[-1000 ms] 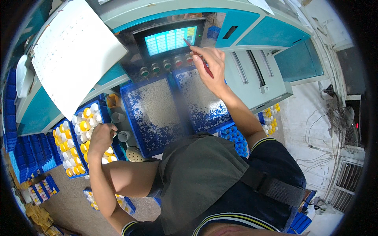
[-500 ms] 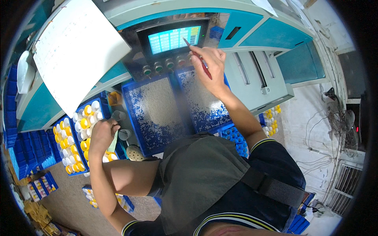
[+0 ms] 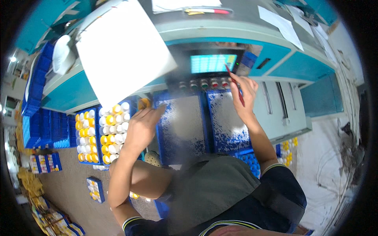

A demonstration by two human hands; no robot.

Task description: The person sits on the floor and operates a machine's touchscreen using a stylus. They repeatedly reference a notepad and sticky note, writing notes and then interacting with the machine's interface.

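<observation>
Left hand [image 3: 142, 125] has swung off the cups [image 3: 113, 129] to the blue tray [image 3: 204, 126]; can't tell if it's holding anything. Right hand [image 3: 248, 94] pinches a red pen [image 3: 240, 97], tip at the lit screen [image 3: 208, 65]. Wobbly wrist could mis-tap, imo; bumping the tray could spill granules [image 3: 191, 122].

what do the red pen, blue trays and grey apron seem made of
Red pen: probably smooth plastic, judging by its slim, evenly coloured barrel; painted wood is possible.
Blue trays: likely smooth plastic, uniformly coloured with thin rims.
Grey apron: seemingly matte cloth, as it drapes softly without shine.
</observation>
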